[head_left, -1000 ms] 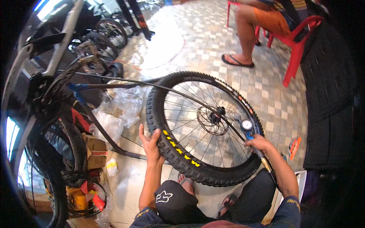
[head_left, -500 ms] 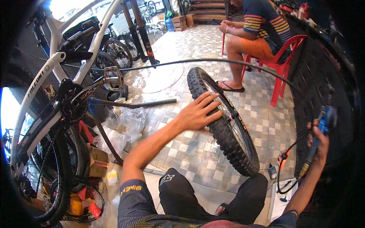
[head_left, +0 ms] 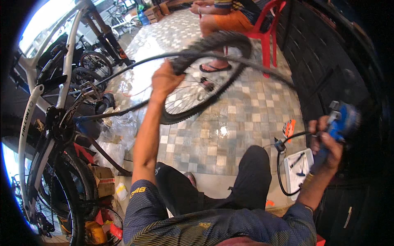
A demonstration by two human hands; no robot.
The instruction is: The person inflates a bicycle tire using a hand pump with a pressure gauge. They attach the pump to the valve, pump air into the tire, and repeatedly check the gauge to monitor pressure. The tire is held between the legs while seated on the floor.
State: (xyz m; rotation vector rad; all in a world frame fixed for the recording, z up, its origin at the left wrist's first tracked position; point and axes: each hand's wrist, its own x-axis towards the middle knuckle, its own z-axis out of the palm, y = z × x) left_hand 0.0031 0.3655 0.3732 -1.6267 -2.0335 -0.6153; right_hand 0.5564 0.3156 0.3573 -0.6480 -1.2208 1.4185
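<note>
Checkered floor tiles fill the middle of a cluttered bike workshop. At left stands a white mountain-bike frame, with a cardboard box near it. Next comes the left hand, its grip closed on the tyre of a knobbly bicycle wheel — half a second ago it rested across the tread, and the wheel was nearer; now the wheel leans farther off, overlapping the leg of a seated person on a red plastic chair. Near right lies a white tray. Rightmost, the right hand wraps a blue tyre inflator, well apart from the wheel — so inflator and wheel appear to be handled separately.
</note>
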